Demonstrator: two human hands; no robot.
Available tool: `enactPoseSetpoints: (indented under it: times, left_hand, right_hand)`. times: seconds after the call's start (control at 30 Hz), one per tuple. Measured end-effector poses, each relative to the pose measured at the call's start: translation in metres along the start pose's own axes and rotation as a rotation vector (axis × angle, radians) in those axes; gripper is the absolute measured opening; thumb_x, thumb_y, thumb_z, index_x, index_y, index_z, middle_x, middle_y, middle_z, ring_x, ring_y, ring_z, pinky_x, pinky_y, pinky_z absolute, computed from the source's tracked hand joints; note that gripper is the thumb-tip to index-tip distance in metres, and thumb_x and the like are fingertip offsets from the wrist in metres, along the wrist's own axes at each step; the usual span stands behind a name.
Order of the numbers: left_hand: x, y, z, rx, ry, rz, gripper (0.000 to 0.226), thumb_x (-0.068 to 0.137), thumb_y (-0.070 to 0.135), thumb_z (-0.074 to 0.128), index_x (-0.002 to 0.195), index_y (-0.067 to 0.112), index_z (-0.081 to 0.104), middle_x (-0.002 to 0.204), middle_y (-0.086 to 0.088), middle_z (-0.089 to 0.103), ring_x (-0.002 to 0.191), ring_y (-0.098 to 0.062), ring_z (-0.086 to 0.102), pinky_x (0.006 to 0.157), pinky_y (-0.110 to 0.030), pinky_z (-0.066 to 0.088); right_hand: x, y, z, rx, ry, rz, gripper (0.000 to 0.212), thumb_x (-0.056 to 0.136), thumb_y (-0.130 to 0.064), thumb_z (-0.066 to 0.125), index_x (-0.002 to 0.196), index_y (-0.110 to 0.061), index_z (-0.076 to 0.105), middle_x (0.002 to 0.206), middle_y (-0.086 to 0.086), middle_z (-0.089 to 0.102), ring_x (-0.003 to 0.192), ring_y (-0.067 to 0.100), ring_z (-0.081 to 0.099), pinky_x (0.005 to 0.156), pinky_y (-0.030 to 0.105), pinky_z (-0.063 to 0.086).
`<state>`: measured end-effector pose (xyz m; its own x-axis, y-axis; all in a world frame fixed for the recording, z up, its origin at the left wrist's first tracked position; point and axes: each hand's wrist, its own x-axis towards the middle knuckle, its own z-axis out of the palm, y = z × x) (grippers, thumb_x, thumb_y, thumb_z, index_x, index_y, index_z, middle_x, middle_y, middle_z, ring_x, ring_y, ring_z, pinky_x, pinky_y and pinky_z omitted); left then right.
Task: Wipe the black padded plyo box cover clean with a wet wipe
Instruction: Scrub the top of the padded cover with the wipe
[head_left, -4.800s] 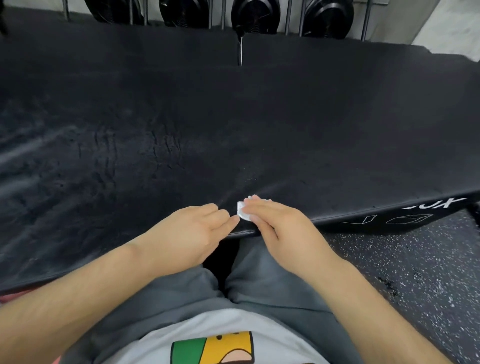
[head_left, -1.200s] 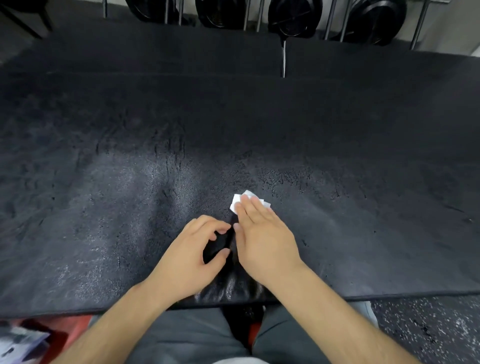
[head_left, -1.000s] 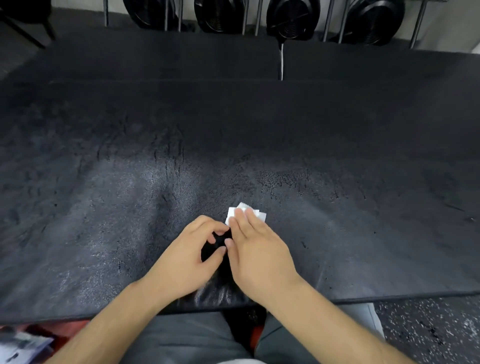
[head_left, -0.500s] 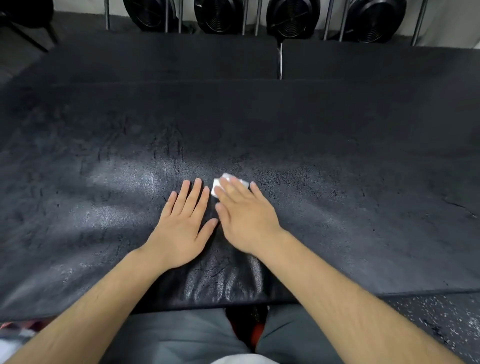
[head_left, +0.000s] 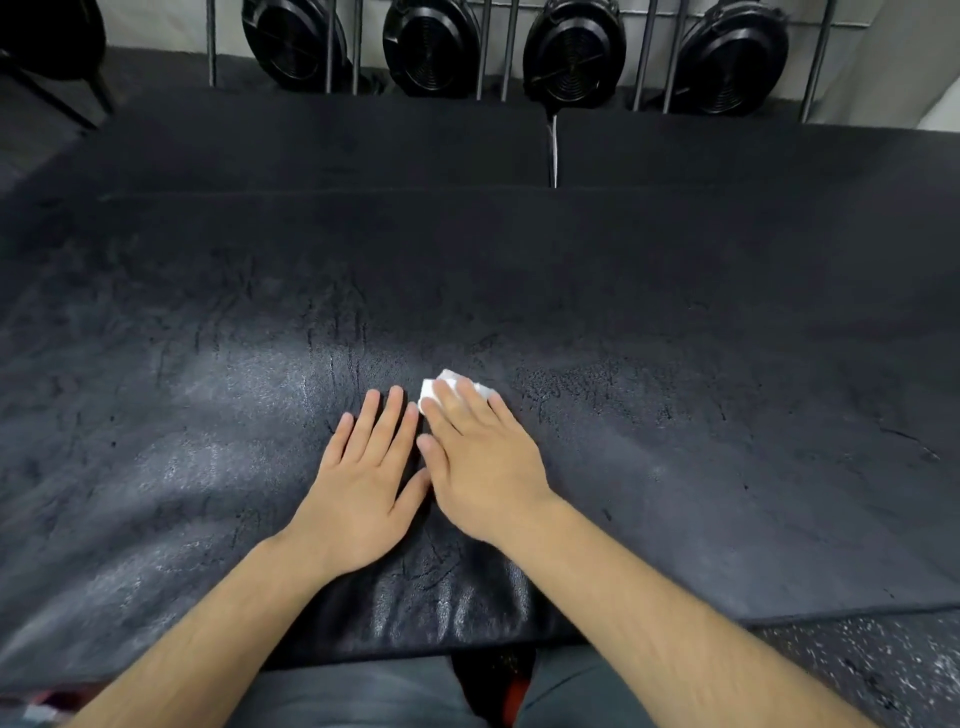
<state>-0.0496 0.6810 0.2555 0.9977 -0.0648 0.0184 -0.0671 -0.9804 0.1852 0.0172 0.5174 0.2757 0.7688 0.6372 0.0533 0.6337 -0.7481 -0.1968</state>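
Note:
The black padded plyo box cover (head_left: 675, 364) fills most of the view, cracked and creased, with a shiny damp-looking patch left of centre. A small folded white wet wipe (head_left: 441, 387) lies on it near the middle. My right hand (head_left: 478, 457) presses flat on the wipe with its fingers, and only the wipe's far edge shows. My left hand (head_left: 363, 483) lies flat and spread on the cover right beside it, thumb touching the right hand. It holds nothing.
Several black weight plates (head_left: 574, 52) stand on a metal rack behind the cover. A seam (head_left: 553, 150) splits the far pads. Speckled rubber floor (head_left: 857, 670) shows at bottom right. My grey trousers (head_left: 363, 696) are under the near edge.
Both hands slid forward from the near edge toward the cover's middle. My left hand went from a curled pinch to flat and spread. The wipe moved forward under my right fingers.

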Motion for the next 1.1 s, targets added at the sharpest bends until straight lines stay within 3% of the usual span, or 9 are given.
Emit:
enactPoseSetpoints:
  times: [0.13,0.23,0.37,0.47,0.57,0.7,0.87,1.0,1.1]
  left_hand:
    - [0.001,0.003,-0.001,0.029,0.003,-0.01,0.073,0.1,0.06,0.011,0.159,0.018,-0.001,0.166,-0.001,-0.014,0.152,-0.017,-0.021,0.121,-0.037,-0.014]
    - [0.0,0.004,-0.004,0.019,0.001,-0.02,0.075,0.099,0.062,0.011,0.16,0.019,0.002,0.167,0.0,-0.012,0.152,-0.017,-0.019,0.122,-0.037,-0.011]
    - [0.008,0.005,-0.017,0.006,-0.036,-0.069,0.085,0.089,0.07,0.01,0.16,0.025,0.008,0.167,0.005,-0.009,0.152,-0.014,-0.017,0.122,-0.037,-0.012]
    - [0.025,0.008,-0.034,0.06,-0.063,-0.054,0.095,0.078,0.075,0.012,0.159,0.026,0.016,0.168,0.004,-0.002,0.153,-0.016,-0.01,0.123,-0.038,-0.01]
    - [0.057,0.001,-0.053,0.044,-0.058,-0.043,0.101,0.076,0.083,0.019,0.159,0.025,0.017,0.168,0.002,-0.002,0.154,-0.019,-0.007,0.123,-0.039,-0.003]
    - [0.11,-0.024,-0.064,0.037,-0.148,-0.179,0.117,0.072,0.091,0.037,0.16,0.024,0.002,0.167,-0.002,-0.01,0.153,-0.022,-0.012,0.124,-0.044,-0.004]
    - [0.121,-0.032,-0.05,-0.041,-0.244,-0.206,0.124,0.062,0.096,0.034,0.158,0.032,-0.012,0.163,0.006,-0.025,0.149,-0.014,-0.027,0.122,-0.042,-0.014]
    - [0.12,-0.034,-0.049,-0.026,-0.257,-0.198,0.115,0.071,0.091,0.036,0.156,0.033,-0.016,0.161,0.007,-0.03,0.147,-0.013,-0.031,0.121,-0.04,-0.017]
    - [0.121,-0.034,-0.046,-0.01,-0.263,-0.197,0.112,0.075,0.089,0.036,0.156,0.034,-0.019,0.16,0.006,-0.033,0.146,-0.013,-0.033,0.12,-0.04,-0.018]
  right_hand:
    - [0.007,0.028,-0.01,0.039,0.033,0.07,0.052,0.107,-0.039,0.019,0.157,-0.027,0.029,0.166,-0.008,0.017,0.154,0.01,0.006,0.125,0.043,0.01]
    - [0.025,0.03,-0.014,0.012,0.02,0.131,0.055,0.107,-0.04,0.015,0.159,-0.024,0.02,0.168,-0.005,0.011,0.154,0.013,0.0,0.126,0.041,0.004]
    - [0.005,0.018,-0.016,0.003,0.035,-0.018,0.059,0.104,-0.042,0.02,0.153,-0.014,0.035,0.162,0.002,0.029,0.153,0.021,0.014,0.124,0.044,0.014]
    - [0.027,0.05,-0.025,0.09,0.011,0.051,0.047,0.106,-0.04,0.025,0.151,-0.03,0.033,0.163,-0.01,0.021,0.152,0.012,0.01,0.124,0.044,0.01]
    - [0.047,0.061,-0.031,0.056,0.049,0.137,0.046,0.105,-0.04,0.025,0.147,-0.025,0.034,0.158,-0.006,0.028,0.149,0.016,0.017,0.122,0.044,0.018]
    - [0.022,0.038,-0.029,0.044,0.036,-0.036,0.048,0.103,-0.04,0.026,0.142,-0.018,0.04,0.151,-0.003,0.034,0.145,0.019,0.023,0.12,0.041,0.022]
    - [0.07,0.069,-0.034,0.09,-0.043,0.062,0.044,0.105,-0.037,0.022,0.148,-0.029,0.032,0.16,-0.01,0.022,0.151,0.013,0.012,0.124,0.048,0.009]
    - [0.067,0.045,-0.028,0.075,0.022,0.007,0.045,0.103,-0.037,0.027,0.142,-0.019,0.041,0.15,-0.002,0.034,0.145,0.019,0.023,0.12,0.046,0.022]
    - [0.06,0.039,-0.026,0.096,-0.039,-0.045,0.05,0.106,-0.037,0.023,0.154,-0.022,0.03,0.164,-0.006,0.019,0.153,0.016,0.007,0.125,0.043,0.007]
